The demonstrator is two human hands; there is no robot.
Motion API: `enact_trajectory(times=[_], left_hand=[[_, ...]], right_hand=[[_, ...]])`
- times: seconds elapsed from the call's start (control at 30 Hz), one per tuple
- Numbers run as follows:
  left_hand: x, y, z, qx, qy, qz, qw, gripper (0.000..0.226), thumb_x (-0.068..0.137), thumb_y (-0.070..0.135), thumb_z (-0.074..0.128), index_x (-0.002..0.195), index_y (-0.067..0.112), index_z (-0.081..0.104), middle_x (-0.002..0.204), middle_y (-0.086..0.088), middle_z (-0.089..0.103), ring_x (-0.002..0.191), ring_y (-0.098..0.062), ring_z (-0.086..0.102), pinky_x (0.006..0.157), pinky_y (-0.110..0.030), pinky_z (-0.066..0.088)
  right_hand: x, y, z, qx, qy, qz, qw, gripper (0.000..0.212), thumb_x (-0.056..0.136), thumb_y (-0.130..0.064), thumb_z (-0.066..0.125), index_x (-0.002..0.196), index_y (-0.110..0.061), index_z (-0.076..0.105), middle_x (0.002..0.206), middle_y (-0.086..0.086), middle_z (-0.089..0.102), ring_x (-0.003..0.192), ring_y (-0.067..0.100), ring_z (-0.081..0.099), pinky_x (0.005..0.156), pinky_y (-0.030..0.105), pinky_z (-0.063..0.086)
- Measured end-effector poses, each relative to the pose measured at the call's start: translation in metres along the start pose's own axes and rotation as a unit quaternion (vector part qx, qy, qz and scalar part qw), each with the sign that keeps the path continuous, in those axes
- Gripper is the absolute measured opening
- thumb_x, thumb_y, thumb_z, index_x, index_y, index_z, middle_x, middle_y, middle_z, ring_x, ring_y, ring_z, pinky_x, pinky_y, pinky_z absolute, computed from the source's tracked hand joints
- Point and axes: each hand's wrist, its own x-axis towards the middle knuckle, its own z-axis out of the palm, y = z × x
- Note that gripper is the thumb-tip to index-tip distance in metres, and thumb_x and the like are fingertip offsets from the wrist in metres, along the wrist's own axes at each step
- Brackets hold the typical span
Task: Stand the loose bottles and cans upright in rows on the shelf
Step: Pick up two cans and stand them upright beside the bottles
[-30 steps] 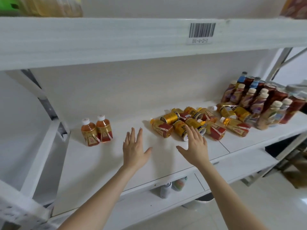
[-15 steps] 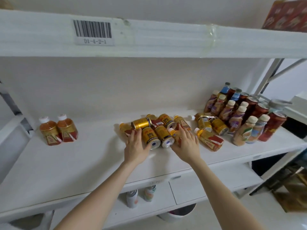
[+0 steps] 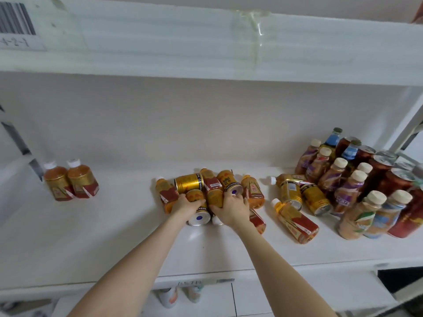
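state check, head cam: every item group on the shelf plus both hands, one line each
two tea bottles at left: upright, side by side
centre pile of cans and bottles: lying on sides
right loose bottles and cans: lying down
right-hand group: upright, in rows
left hand: gripping a can
right hand: gripping pile items

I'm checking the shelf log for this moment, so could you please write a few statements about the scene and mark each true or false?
1. Two tea bottles stand upright at the left of the shelf. True.
2. The gold cans in the middle pile stand upright. False: they lie on their sides among fallen bottles.
3. Both the left hand and the right hand are on the middle pile. True.
4. The right end of the shelf is bare. False: upright bottles and dark red cans crowd it.
5. A barcode label is stuck to the upper shelf's edge. True.
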Motion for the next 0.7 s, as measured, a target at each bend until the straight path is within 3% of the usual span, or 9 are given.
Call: enact_trajectory(times=[0.07,0.2,0.27,0.43,0.57,0.7], left_hand=[[0.003,0.001,-0.001,-0.031,0.003,-0.012,0.999,0.065,0.065,0.047,0.079,0.114,0.013,0.053,0.107,-0.009,0.066,0.092,-0.029,0.066,0.064,-0.034,0.055],[0.002,0.007,-0.002,-0.118,-0.023,-0.043,0.992,0.069,0.062,0.024,0.088,0.119,0.008,0.052,0.104,-0.013,0.066,0.087,-0.033,0.069,0.076,-0.053,0.058],[0.004,0.007,-0.003,-0.144,-0.023,-0.044,0.988,0.072,0.065,0.017,0.087,0.125,0.006,0.048,0.104,-0.013,0.064,0.086,-0.032,0.068,0.076,-0.052,0.058],[0.002,-0.004,-0.009,-0.165,-0.034,-0.020,0.986,0.097,0.049,0.024,0.093,0.134,0.006,0.048,0.113,-0.012,0.067,0.091,-0.028,0.070,0.078,-0.044,0.060],[-0.009,-0.016,-0.014,-0.145,-0.045,0.030,0.988,0.065,0.058,0.013,0.090,0.117,0.015,0.063,0.109,-0.007,0.071,0.096,-0.021,0.068,0.086,-0.042,0.057],[-0.019,-0.029,-0.018,-0.106,-0.030,0.078,0.991,0.085,0.050,0.017,0.092,0.126,0.021,0.054,0.120,-0.002,0.061,0.109,-0.019,0.061,0.090,-0.038,0.054]], right_hand=[[0.009,-0.005,-0.002,-0.016,-0.025,0.023,0.999,0.071,0.081,-0.052,0.053,0.132,-0.003,0.042,0.133,0.013,0.052,0.133,0.033,0.034,0.111,0.048,0.022],[0.023,-0.008,-0.003,-0.017,-0.050,0.039,0.998,0.059,0.076,-0.054,0.055,0.116,-0.011,0.059,0.126,0.010,0.058,0.131,0.032,0.033,0.110,0.048,0.023],[0.026,-0.007,-0.003,0.001,-0.038,0.051,0.998,0.054,0.072,-0.053,0.059,0.108,-0.013,0.062,0.122,0.011,0.060,0.129,0.032,0.035,0.109,0.046,0.025],[0.022,-0.004,0.002,0.046,0.048,0.064,0.996,0.055,0.061,-0.054,0.065,0.093,-0.009,0.061,0.103,0.010,0.064,0.112,0.033,0.047,0.107,0.044,0.030],[0.013,-0.001,0.004,0.103,0.105,0.042,0.988,0.061,0.054,-0.053,0.067,0.095,-0.010,0.056,0.094,0.005,0.066,0.095,0.028,0.058,0.100,0.043,0.040],[-0.007,0.000,0.006,0.201,0.117,0.000,0.973,0.061,0.057,-0.042,0.073,0.107,-0.013,0.050,0.098,0.004,0.063,0.091,0.025,0.061,0.080,0.041,0.052]])
